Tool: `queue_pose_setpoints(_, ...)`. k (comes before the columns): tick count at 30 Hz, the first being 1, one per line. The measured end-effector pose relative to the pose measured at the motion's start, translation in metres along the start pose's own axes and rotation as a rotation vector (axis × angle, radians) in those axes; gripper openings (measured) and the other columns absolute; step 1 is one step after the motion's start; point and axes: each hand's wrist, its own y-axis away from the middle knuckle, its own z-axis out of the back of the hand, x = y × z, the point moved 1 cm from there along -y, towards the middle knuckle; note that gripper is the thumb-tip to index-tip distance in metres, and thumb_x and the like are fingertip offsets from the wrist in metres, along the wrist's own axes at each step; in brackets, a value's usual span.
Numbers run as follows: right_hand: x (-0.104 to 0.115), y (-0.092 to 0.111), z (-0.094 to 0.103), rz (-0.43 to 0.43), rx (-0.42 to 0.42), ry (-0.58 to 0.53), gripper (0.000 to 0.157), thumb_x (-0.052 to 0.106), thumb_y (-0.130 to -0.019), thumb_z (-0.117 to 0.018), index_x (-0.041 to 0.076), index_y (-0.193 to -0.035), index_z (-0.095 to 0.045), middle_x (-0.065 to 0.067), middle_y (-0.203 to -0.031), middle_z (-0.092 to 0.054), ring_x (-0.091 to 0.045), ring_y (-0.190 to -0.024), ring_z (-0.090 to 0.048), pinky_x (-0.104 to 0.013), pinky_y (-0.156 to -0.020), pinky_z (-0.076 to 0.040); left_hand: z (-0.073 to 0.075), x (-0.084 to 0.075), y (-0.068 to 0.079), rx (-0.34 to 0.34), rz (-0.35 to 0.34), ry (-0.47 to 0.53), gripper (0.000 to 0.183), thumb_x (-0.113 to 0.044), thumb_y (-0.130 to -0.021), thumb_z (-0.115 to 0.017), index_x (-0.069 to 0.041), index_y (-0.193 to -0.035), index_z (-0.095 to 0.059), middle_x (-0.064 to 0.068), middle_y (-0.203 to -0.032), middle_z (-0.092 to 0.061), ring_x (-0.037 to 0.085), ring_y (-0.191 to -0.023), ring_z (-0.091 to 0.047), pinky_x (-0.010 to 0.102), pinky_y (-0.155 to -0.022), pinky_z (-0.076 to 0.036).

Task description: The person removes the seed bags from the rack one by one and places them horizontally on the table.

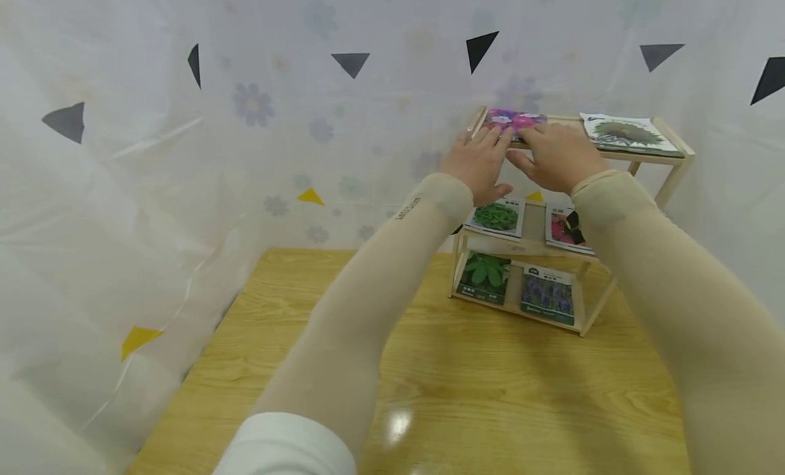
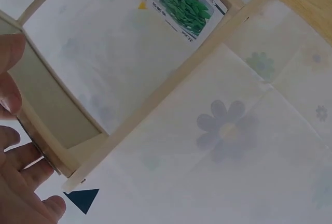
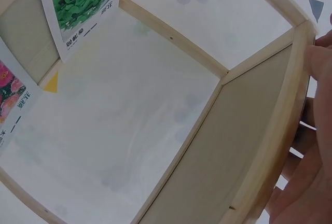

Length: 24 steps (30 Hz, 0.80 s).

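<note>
A seed packet with pink and purple flowers (image 1: 506, 118) lies at the left end of the top tier of a small wooden rack (image 1: 665, 182). My left hand (image 1: 477, 165) reaches up to its near edge, fingers extended over it and thumb spread to the side. From the right, my right hand (image 1: 563, 157) has its fingertips at the packet's lower right, thumb pointing left below them. In the wrist views, the left fingers (image 2: 33, 172) and right fingers (image 3: 301, 156) are at the rack's top rail; the packet's face is hidden there.
A packet picturing a spiky plant (image 1: 628, 133) lies at the top tier's right. Lower tiers hold a green-leaf packet (image 1: 495, 217), a red-flower packet (image 1: 561, 230), a broad-leaf packet (image 1: 484, 277) and a purple-flower packet (image 1: 548, 296). The rack stands on a wooden table (image 1: 454, 393) before a patterned curtain (image 1: 343, 134).
</note>
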Motion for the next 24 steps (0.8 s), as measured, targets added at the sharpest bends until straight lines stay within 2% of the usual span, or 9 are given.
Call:
queue_pose_setpoints(6, -0.0012, -0.0015, -0.0037, 0.006, -0.026, 0.009, 0.057, 0.042, -0.098, -0.032, -0.004, -0.13, -0.043, -0.027, -0.126, -0.046, -0.046, -0.111, -0.044, -0.059, -0.094, -0.032, -0.0029, -0.002, -0.0016, 0.012, 0.014, -0.014, 0.09, -0.068, -0.084, -0.03, -0.016, -0.147, 0.007, -0.001, -0.152, -0.002, 0.016, -0.137, -0.004, 0.041, -0.11, -0.005)
queue_pose_setpoints(16, -0.0019, -0.0016, -0.0056, 0.015, -0.043, -0.002, 0.047, 0.031, -0.1, -0.032, -0.004, -0.128, -0.045, -0.027, -0.123, -0.049, -0.045, -0.108, -0.046, -0.058, -0.092, -0.034, -0.0053, -0.0019, -0.0013, 0.015, 0.018, 0.0, 0.088, -0.066, -0.085, -0.031, -0.017, -0.147, 0.006, -0.002, -0.152, -0.001, 0.016, -0.137, -0.002, 0.04, -0.11, -0.004)
queue_pose_setpoints(24, 0.0011, -0.0003, -0.0039, 0.006, -0.034, -0.005, 0.044, 0.028, -0.1, -0.035, -0.003, -0.129, -0.045, -0.026, -0.124, -0.048, -0.045, -0.109, -0.046, -0.058, -0.092, -0.034, -0.0052, -0.0005, 0.0007, -0.017, 0.005, 0.028, 0.085, -0.065, -0.086, -0.032, -0.016, -0.148, 0.001, -0.002, -0.152, -0.007, 0.015, -0.137, -0.007, 0.038, -0.11, -0.004)
